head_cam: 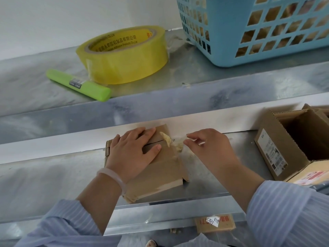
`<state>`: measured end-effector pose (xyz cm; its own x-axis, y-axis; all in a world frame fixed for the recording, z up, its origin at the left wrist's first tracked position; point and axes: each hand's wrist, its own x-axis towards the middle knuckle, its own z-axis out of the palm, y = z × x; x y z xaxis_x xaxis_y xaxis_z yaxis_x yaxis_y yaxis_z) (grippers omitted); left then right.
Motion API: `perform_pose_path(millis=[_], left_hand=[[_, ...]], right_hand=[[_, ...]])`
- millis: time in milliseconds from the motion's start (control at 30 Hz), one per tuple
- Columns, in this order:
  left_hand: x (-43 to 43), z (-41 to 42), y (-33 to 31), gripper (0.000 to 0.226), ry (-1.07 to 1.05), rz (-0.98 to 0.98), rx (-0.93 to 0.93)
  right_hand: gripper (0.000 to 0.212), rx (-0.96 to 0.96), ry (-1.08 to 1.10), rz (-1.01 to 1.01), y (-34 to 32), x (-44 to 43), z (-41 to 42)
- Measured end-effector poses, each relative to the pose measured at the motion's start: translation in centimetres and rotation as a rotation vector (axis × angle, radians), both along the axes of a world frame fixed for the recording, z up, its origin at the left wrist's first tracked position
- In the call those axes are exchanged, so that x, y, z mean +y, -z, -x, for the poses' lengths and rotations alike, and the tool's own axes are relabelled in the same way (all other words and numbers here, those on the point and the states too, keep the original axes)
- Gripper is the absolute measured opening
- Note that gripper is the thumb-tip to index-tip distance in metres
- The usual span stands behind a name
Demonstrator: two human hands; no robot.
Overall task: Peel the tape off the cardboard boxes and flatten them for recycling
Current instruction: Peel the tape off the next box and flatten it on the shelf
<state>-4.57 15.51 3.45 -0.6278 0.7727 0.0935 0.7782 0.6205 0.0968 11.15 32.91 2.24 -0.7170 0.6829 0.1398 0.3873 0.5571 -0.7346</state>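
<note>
My left grip (135,150) lies flat, fingers straight, pressing the box (156,168) onto the grey metal bench (53,175). My right grip (210,148) pinches crumpled tape (176,142) at the box's far right edge. Above, a metal shelf (35,82) against a white wall (53,18) carries a yellow roll (122,54) and a blue basket (258,32).
</note>
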Motion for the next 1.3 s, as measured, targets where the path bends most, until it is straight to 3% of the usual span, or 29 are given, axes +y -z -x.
perform_pose_path(millis=[167,233,367,467,567,733,867,967,1067,1200,1300], left_hand=[[0.0,0.0,0.0,0.074,0.000,-0.008,0.010],[0.0,0.0,0.0,0.074,-0.001,-0.004,0.008],[0.0,0.0,0.0,0.073,-0.006,-0.004,0.013],[0.0,0.0,0.1,0.073,-0.010,-0.011,0.013],[0.0,0.0,0.1,0.073,-0.018,-0.011,0.011],[0.0,0.0,0.0,0.072,-0.007,-0.010,0.009],[0.0,0.0,0.0,0.073,-0.004,-0.006,0.007],[0.0,0.0,-0.1,0.074,-0.013,-0.010,-0.005],[0.1,-0.1,-0.2,0.075,-0.014,-0.006,-0.006],[-0.2,0.1,-0.2,0.075,-0.010,0.000,-0.010],[-0.5,0.1,-0.2,0.074,0.015,0.008,-0.019]], right_hand=[[0.029,0.008,-0.043,0.025,0.1,-0.3,0.4],[0.027,0.103,-0.024,0.220,0.3,-0.7,0.7],[0.012,0.410,0.027,0.835,-0.5,-1.1,1.3],[0.007,0.430,0.000,0.939,-1.0,-0.7,1.1],[0.012,0.412,-0.002,0.927,-0.9,-0.6,1.1],[0.025,0.303,-0.079,0.739,-0.6,-0.6,1.3],[0.014,0.143,-0.154,0.595,-0.3,-0.6,1.1],[0.028,0.210,-0.220,0.750,-0.3,-0.5,0.6],[0.023,0.231,-0.319,0.848,-0.4,-0.3,0.2],[0.028,0.178,-0.313,0.685,-0.3,-0.4,0.6],[0.017,0.179,-0.289,0.531,-0.3,-0.4,0.7]])
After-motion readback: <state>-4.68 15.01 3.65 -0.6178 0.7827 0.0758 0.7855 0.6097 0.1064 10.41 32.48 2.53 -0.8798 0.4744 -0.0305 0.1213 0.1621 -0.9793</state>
